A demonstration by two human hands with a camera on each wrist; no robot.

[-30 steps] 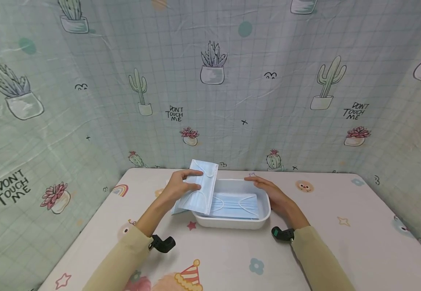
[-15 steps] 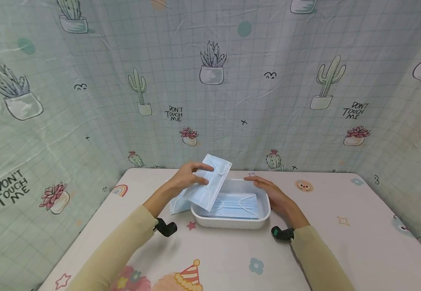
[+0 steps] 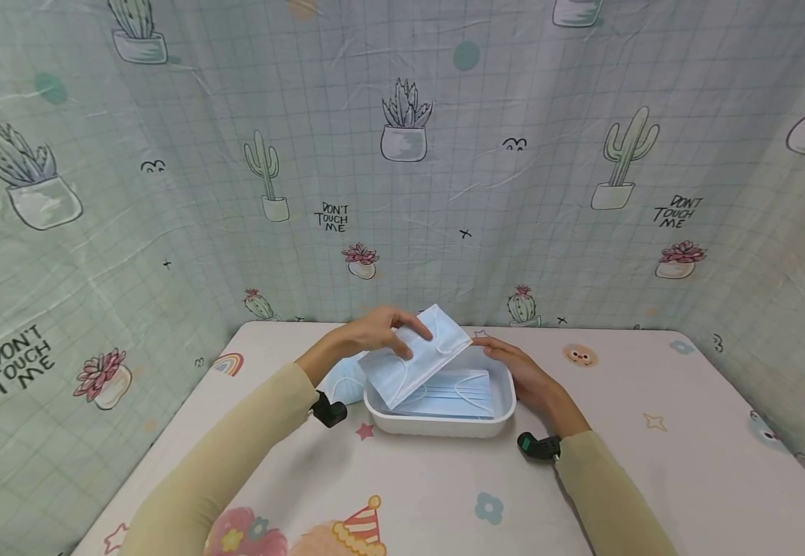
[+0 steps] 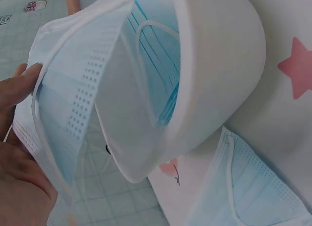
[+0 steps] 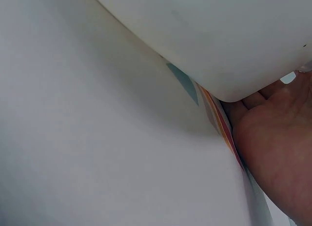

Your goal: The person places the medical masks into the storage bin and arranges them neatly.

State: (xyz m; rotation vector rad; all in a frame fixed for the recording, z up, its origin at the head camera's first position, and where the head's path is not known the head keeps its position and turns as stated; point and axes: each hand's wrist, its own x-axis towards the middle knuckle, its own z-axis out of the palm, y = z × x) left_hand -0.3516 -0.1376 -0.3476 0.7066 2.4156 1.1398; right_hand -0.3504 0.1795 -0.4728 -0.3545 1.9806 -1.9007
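A pale blue pleated face mask point(image 3: 416, 355) with white ear loops is pinched between the thumb and fingers of my left hand point(image 3: 378, 332). It hangs tilted over the left part of a white plastic box point(image 3: 437, 427). In the left wrist view the held mask point(image 4: 73, 89) stands beside the box's rim point(image 4: 187, 55). Inside the box lies another blue mask point(image 3: 454, 392), its loops on top. My right hand point(image 3: 524, 371) rests against the box's right end, fingers straight along the far right corner. In the right wrist view its palm point(image 5: 278, 133) is beside the box wall point(image 5: 219, 40).
Another blue mask point(image 3: 345, 380) lies on the table left of the box, partly hidden by the left hand and held mask. The white table point(image 3: 430, 494) has printed cartoon figures. A cactus-print curtain point(image 3: 402, 193) surrounds its back and sides.
My left hand has carried the mask rightward over the box, turning it from nearly upright to a slant. More of the mask on the table shows. The right hand and box stay put.
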